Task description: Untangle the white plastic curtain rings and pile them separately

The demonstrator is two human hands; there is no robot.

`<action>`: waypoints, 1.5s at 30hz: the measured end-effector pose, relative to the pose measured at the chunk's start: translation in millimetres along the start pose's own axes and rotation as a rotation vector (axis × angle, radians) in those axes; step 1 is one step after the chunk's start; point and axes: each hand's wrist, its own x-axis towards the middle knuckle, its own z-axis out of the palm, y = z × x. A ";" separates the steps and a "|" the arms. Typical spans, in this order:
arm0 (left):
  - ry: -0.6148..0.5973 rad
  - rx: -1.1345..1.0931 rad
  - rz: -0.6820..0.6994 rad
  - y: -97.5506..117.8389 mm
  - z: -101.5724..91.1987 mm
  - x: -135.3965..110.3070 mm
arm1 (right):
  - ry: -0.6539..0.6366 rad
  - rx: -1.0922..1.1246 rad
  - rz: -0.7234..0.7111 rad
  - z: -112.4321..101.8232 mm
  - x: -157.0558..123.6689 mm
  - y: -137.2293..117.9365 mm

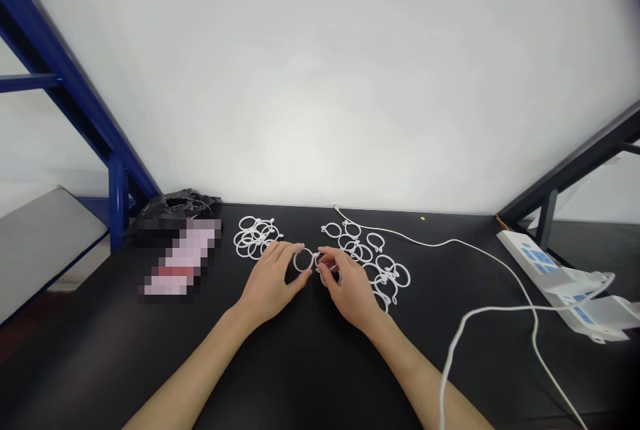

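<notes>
Over the middle of the black table, my left hand (pixel 273 281) holds a white curtain ring (pixel 295 261) by its edge, thumb below and fingers above. Close beside it, my right hand (pixel 349 283) pinches another white ring (pixel 317 262), partly hidden by the fingers. The two rings meet near their small eyelets; whether they are joined I cannot tell. One pile of white rings (pixel 249 241) lies beyond my left hand. Several more loose rings (pixel 401 275) spread behind and to the right of my right hand, some overlapping.
A white power strip (pixel 530 263) with plugged-in adapters lies at the right. A white cable (pixel 453 241) crosses the table, and another loops near my right forearm. A crumpled black plastic bag (pixel 175 205) and a blurred-out pinkish item (pixel 185 257) are at the left, near a blue metal frame (pixel 119 197).
</notes>
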 end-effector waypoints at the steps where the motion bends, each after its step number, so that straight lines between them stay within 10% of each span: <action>1: 0.027 0.018 -0.021 -2.6 -1.2 1.4 | 0.003 -0.024 -0.010 -0.3 0.1 0.2; 12: 0.124 0.310 -0.288 -41.6 -21.2 23.2 | 0.012 -0.238 -0.164 -3.3 1.6 -0.6; 25: -0.214 0.346 -0.434 -70.3 -33.9 79.2 | -0.042 -0.335 -0.148 -11.6 -1.6 3.0; 45: -0.014 0.041 0.123 37.5 12.6 -26.0 | -0.027 -0.257 -0.165 -4.3 -2.1 9.8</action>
